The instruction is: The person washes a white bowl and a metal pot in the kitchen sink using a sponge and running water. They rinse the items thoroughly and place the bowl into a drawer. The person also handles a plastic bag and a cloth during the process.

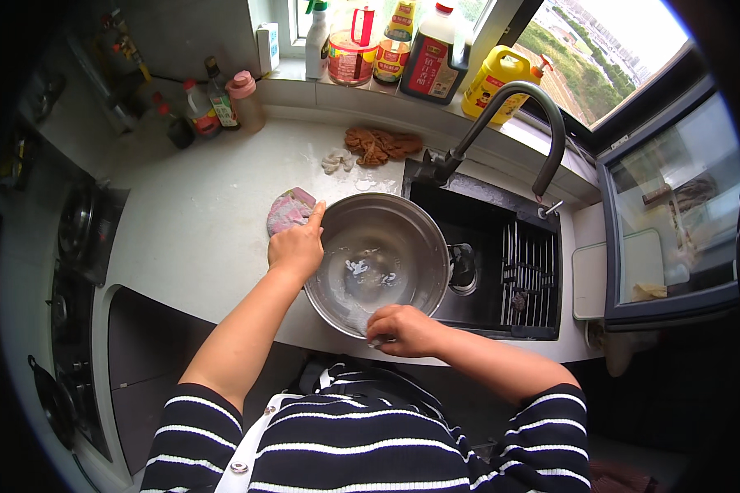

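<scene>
A large round stainless steel pot (419, 215) stands on the counter's front, its right side over the sink's edge. Some water and light patches show on its inner bottom. My left hand (296, 249) grips the pot's left rim, one finger stretched along it. Just beyond that hand lies a crumpled pink and grey cloth (286, 215). At the near rim, my right hand (404, 330) is closed around a greyish-white scrubbing cloth (358, 319), pressed against the pot's inner wall. Most of that cloth is hidden by my fingers.
A black sink (489, 316) with a wire rack (528, 275) and tall faucet (557, 135) adjoins the pot. Brown cloth (382, 145) and a white rag (337, 160) lie behind. Bottles line the sill, including a yellow jug (493, 82); an open window (674, 238) juts in at right.
</scene>
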A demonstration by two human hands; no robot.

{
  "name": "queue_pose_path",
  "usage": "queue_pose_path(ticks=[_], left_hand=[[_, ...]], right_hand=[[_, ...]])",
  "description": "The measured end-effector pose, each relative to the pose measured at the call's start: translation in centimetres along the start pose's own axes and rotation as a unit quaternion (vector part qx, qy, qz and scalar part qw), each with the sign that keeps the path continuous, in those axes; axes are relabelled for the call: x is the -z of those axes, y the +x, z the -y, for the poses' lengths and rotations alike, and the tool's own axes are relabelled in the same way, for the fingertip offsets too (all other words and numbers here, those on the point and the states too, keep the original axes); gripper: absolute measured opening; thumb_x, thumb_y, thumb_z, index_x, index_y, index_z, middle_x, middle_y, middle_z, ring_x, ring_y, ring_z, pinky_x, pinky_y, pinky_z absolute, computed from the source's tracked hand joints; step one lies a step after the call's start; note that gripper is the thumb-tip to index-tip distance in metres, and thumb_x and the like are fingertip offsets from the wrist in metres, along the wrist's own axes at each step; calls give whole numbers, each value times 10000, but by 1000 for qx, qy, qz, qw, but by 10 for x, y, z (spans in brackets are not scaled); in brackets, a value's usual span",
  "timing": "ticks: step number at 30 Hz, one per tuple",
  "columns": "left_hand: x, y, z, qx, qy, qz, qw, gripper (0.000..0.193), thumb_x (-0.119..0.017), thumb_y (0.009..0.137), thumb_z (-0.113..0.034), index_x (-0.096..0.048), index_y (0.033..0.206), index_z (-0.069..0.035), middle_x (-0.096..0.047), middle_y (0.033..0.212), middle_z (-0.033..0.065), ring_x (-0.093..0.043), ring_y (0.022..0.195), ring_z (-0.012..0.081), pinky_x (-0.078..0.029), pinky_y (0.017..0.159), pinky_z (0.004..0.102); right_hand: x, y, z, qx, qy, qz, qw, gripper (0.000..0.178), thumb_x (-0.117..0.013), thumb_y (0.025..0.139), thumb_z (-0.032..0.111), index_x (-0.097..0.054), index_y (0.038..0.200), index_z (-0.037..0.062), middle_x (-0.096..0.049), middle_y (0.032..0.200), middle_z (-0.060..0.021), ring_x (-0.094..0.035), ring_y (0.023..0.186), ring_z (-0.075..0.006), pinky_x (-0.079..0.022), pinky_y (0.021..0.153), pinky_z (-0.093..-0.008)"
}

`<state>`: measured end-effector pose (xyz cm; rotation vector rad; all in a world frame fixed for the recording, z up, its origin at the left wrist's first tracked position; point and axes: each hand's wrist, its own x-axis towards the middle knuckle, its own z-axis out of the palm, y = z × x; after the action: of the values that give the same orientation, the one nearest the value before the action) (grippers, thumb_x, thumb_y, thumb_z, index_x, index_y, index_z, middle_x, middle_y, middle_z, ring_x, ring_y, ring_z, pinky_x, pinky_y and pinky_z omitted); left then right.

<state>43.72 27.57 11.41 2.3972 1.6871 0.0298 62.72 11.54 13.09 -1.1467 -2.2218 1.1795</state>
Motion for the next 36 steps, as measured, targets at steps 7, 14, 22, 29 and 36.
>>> queue_pose_path(ticks=[7, 14, 22, 29, 36], left_hand=[[1, -1, 3, 5, -2, -1, 1000, 494, -486, 905, -272, -374, 1385, -300, -661, 726, 133, -651, 653, 316, -516, 611, 437], [3, -1, -3, 7, -6, -1, 1000, 495, -481, 903, -251, -380, 1384, -302, -662, 714, 127, -654, 644, 307, -521, 605, 423], [-8, 0, 4, 6, -10, -16, 1000, 485, -497, 904, -281, -387, 1374, -314, -639, 647, 142, -637, 585, 316, -509, 567, 437], [-6, 1, 3, -13, -13, -26, 999, 478, -501, 898, -276, -406, 1365, -306, -634, 630, 134, -634, 572, 315, -506, 558, 444], [-7, 0, 6, -16, -11, -16, 1000, 492, -500, 899, -281, -388, 1378, -302, -642, 663, 143, -641, 599, 315, -509, 574, 445]], right_hand=[[98, -22, -33, -85, -296, 207, 929, 187, -607, 719, 78, -705, 864, 144, -675, 870, -47, -625, 932, -234, -309, 1033, -502], [47, 42, -76, -145, -486, 386, 771, 214, -546, 808, 192, -716, 903, 102, -690, 962, -107, -642, 979, -285, -321, 1013, -533], [-46, 93, -94, -47, -161, 376, 911, 586, -474, 705, 11, -436, 1289, 3, -508, 1270, -212, -463, 1210, -347, -413, 957, -410], [-27, 121, -85, -179, -322, 223, 902, 618, -466, 835, 97, -269, 1419, 65, -297, 1464, -134, -280, 1349, -302, -259, 1065, -494], [14, 91, -108, -308, -446, 264, 798, 405, -485, 851, 193, -558, 1232, 77, -547, 1273, -96, -485, 1179, -250, -353, 971, -421]])
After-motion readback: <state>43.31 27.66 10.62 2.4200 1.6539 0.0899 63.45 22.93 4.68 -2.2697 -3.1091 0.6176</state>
